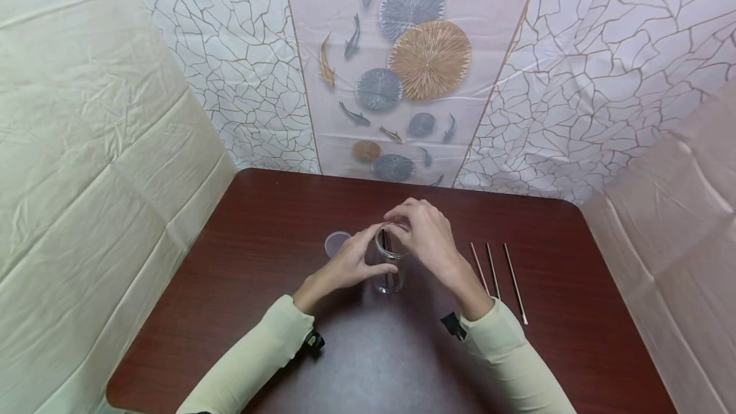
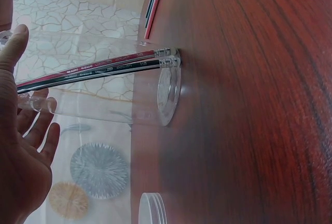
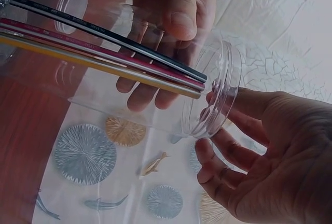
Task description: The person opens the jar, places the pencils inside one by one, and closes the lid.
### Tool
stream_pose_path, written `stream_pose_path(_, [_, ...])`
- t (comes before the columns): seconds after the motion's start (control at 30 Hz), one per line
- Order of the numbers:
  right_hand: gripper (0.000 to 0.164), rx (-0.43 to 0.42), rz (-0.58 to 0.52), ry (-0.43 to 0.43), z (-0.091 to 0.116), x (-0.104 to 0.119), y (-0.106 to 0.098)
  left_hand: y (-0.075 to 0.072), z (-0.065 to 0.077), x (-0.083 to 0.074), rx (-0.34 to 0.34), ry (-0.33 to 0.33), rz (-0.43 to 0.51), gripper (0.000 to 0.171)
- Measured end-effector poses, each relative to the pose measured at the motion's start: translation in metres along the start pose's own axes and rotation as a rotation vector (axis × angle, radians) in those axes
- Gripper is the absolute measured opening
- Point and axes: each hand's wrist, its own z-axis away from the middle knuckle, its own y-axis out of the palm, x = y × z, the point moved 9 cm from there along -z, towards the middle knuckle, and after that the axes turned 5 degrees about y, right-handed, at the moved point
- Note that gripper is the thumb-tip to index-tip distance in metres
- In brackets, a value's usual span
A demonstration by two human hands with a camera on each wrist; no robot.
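A clear jar (image 1: 389,283) stands upright on the table, without its lid. My left hand (image 1: 349,265) holds its side near the top, thumb on the near side and fingers on the far side. Inside lean a black pencil (image 3: 109,33), a red pencil (image 3: 85,51) and a yellow pencil (image 3: 98,69), their lower ends on the jar's bottom. My right hand (image 1: 430,235) is over the jar's mouth, its bent fingers around the rim and close to the pencils' upper ends. No pencil shows clearly between its fingertips.
A round clear lid (image 1: 336,244) lies on the table left of the jar, behind my left hand. Right of my right forearm, several pencils lie side by side, the outermost pencil (image 1: 515,283) nearest the right edge. Curtains enclose the dark red wooden table (image 1: 259,222).
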Motion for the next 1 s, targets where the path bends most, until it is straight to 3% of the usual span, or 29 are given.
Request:
stream_pose_path(0.53, [0.026, -0.090, -0.057, 0.055, -0.002, -0.026, -0.032, 0.000, -0.001, -0.001, -0.014, 0.001, 0.008, 0.091])
stream_pose_path(0.8, [0.026, -0.155, -0.086, 0.126, 0.000, -0.068, -0.053, 0.001, -0.001, 0.002, 0.000, -0.030, 0.015, 0.094])
stream_pose_path(1.0, [0.025, -0.162, -0.087, 0.217, 0.008, -0.110, -0.057, 0.002, 0.000, 0.003, 0.007, -0.046, 0.020, 0.094])
